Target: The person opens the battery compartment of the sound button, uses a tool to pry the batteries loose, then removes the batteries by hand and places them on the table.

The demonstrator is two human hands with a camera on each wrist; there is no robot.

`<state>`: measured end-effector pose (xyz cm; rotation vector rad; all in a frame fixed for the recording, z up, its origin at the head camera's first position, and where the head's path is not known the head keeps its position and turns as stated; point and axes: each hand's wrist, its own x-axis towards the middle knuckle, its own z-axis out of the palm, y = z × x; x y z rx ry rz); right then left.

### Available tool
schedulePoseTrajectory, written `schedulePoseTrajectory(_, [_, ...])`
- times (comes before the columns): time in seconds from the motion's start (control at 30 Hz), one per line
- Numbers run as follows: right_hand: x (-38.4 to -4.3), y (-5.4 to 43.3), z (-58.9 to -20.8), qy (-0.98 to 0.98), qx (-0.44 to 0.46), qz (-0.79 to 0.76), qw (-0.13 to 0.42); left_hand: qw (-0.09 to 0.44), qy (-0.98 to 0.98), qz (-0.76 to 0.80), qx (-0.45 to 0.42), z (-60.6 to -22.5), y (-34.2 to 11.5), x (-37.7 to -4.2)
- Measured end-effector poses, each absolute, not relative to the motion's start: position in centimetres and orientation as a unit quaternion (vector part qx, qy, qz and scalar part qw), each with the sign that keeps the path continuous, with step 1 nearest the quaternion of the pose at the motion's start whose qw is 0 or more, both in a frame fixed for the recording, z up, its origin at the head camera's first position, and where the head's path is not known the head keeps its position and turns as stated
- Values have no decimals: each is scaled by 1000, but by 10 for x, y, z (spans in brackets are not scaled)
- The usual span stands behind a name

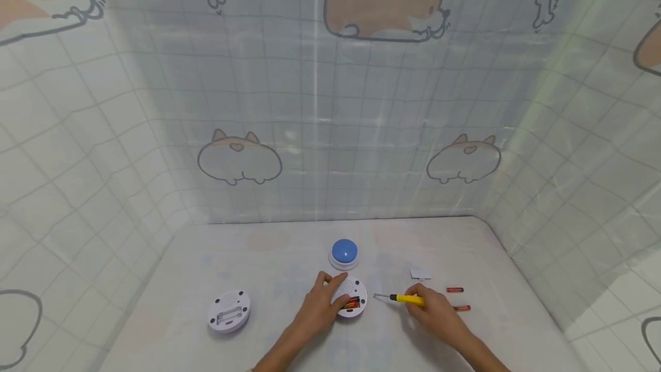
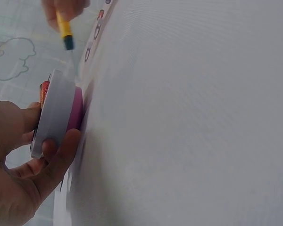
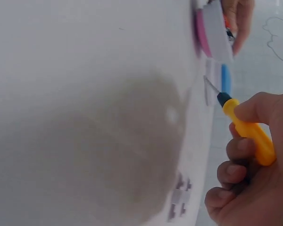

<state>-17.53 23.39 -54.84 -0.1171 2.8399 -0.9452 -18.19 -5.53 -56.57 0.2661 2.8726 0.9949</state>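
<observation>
My left hand grips a round white push-button device that lies upside down, its pink side showing underneath in the left wrist view. Red batteries sit in the device's battery bay, and the left thumb lies over them. In my right hand is a screwdriver with a yellow handle, held between thumb and fingers. Its metal tip points left at the device in the head view, a short gap away from it.
Behind the held device stands a blue-topped push button. At left another white device lies upside down with its battery bay uncovered. A small white piece and loose red batteries lie at right. Patterned curtains enclose the table.
</observation>
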Motion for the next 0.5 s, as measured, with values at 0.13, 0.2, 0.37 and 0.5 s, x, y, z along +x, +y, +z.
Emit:
schedulePoseTrajectory(0.13, [-174, 233, -558, 949, -43, -298, 97, 47, 940, 328, 86, -565, -55, -182])
schedulePoseTrajectory(0.2, [-173, 232, -561, 951, -45, -288, 102, 46, 940, 328, 86, -565, -55, -182])
schedulePoseTrajectory(0.37, [-172, 231, -567, 958, -54, -257, 113, 44, 940, 326, 87, -566, -56, -182])
schedulePoseTrajectory(0.5, [-170, 229, -566, 961, -57, -243, 120, 44, 940, 328, 86, -566, -56, -182])
